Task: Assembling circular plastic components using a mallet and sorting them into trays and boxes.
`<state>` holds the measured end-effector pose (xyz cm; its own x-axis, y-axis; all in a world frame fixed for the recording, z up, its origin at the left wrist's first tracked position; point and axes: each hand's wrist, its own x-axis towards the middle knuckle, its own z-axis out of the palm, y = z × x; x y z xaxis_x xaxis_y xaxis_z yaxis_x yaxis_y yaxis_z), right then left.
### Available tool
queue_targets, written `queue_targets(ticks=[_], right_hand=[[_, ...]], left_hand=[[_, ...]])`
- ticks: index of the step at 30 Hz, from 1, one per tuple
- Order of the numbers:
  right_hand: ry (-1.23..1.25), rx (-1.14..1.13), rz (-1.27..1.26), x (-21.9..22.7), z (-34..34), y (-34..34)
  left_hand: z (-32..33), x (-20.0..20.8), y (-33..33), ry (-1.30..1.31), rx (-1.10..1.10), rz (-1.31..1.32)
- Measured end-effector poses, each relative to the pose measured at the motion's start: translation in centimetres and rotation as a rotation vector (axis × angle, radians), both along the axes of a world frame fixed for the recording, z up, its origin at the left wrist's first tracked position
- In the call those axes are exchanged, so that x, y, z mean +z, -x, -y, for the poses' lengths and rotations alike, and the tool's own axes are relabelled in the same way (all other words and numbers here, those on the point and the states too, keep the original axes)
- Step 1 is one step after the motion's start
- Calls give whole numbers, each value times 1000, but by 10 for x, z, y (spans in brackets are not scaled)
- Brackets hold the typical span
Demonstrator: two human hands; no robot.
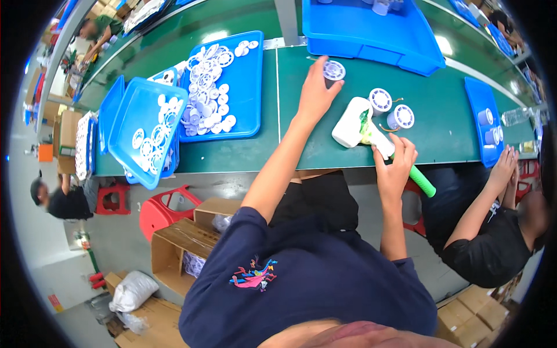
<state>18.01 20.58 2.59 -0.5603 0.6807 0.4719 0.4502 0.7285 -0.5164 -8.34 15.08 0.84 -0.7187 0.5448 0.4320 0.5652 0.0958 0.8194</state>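
On the green table, my left hand [315, 95] has thumb and fingers closed around a small grey cylindrical part with a spoked white top [334, 71]. My right hand [395, 165] is curled, with its thumb and fingers around a tool with a bright green handle [422, 181]; its far end is partly hidden by the fingers. Just left of that hand lies a white bottle-like object [350, 124] with a green and yellow pattern. Two similar cylindrical parts, one [380, 101] behind the other [401, 117], stand beyond it with short brownish wires beside them.
To the left, blue trays [246, 75] hold many white discs and rings [203, 87]. A large blue bin [371, 29] stands at the back. On the right are a narrow blue tray [480, 95], a clear bottle [516, 116] and a co-worker's hands [505, 168]. Red stools and cardboard boxes [180, 243] stand below.
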Motion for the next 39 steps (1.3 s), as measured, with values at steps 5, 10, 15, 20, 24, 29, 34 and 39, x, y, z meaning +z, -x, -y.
queue_targets(ticks=[5,10,15,20,24,29,34,39], right_hand=[[37,31,-269,0,18,-3],[239,655,-436,68,70,102],[-73,1043,-8,46,111,277],[-167,1199,301,-3,123,355],[-94,1159,260,-10,121,354],[-180,1101,272,-11,110,347],[-274,991,304,-7,113,332],[-406,840,360,-2,107,325]], left_hand=[[45,1,-22,132,70,-63],[103,-12,-50,13,100,-6],[99,-20,-61,-45,70,36],[108,-20,-57,-77,15,133],[112,-19,-61,-95,20,127],[111,-20,-62,-82,32,76],[113,-24,-61,-49,49,58],[110,-23,-62,-39,23,41]])
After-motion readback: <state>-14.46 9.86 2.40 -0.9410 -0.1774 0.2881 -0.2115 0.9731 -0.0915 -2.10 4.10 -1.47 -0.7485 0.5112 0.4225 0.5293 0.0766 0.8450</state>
